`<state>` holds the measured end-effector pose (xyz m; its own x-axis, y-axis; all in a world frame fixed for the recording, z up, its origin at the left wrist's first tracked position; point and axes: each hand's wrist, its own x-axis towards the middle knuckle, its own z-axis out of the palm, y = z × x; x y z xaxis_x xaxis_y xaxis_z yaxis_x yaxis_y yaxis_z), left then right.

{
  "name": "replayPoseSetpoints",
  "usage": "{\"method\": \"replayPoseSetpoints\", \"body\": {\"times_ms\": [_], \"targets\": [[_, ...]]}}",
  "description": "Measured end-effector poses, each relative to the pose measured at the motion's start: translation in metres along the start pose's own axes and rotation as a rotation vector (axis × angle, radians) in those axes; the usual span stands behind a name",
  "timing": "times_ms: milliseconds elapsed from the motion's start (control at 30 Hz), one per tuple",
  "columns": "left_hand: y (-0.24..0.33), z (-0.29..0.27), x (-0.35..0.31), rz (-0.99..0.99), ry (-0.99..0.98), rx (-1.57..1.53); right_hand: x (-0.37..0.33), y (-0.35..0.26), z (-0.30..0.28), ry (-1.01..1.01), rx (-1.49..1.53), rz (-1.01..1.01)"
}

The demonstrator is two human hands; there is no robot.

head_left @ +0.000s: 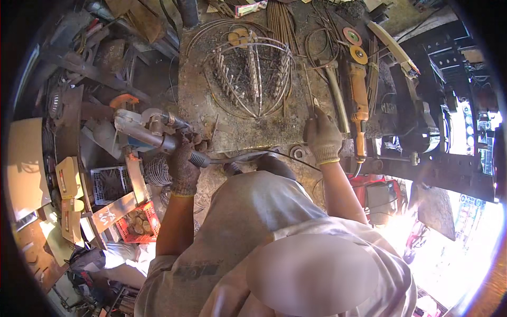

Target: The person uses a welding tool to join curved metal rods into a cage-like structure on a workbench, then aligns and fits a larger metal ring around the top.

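My left hand (182,166), in a dark, dirty work glove, is closed round a metal tool (142,129) that looks like a welding electrode holder. A ribbed sleeve (199,159) and a cable come out of its near end. My right hand (324,137), in a paler knit glove, rests at the table's near right with its fingers together on a thin rod (308,84) pointing away from me. Ahead, between the hands, a rounded metal frame (257,74) of bent bars with rough, twisted inner bars lies on the worktable (193,100).
Right of my right hand lie a metal pipe (337,98) and an orange angle grinder (358,98), with a loose disc (352,36) beyond. Long thin rods (281,24) lie at the back. Crates, including a red one (138,223), stand at lower left. The cable (243,157) crosses before me.
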<state>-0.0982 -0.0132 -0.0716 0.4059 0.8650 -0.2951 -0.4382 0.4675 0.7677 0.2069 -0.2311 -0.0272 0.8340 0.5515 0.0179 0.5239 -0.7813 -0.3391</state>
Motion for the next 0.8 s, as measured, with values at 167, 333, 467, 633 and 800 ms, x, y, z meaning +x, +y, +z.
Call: {"method": "replayPoseSetpoints", "body": {"times_ms": [167,333,467,633,800], "targets": [[0.000,0.005,0.001,-0.003,0.023,-0.014,-0.001,0.016,0.009,0.102,0.045,-0.136],[-0.009,-0.016,0.006,-0.050,-0.036,-0.081,0.001,0.011,-0.004,0.021,0.110,-0.119],[0.001,-0.002,-0.001,-0.033,-0.053,-0.069,0.007,0.013,-0.010,-0.016,0.159,-0.113],[0.010,0.017,-0.002,0.000,-0.041,-0.052,0.023,0.022,-0.035,-0.259,0.488,-0.001],[0.016,0.027,-0.004,-0.016,-0.145,0.053,0.034,0.038,-0.027,-0.256,0.616,-0.127]]}}
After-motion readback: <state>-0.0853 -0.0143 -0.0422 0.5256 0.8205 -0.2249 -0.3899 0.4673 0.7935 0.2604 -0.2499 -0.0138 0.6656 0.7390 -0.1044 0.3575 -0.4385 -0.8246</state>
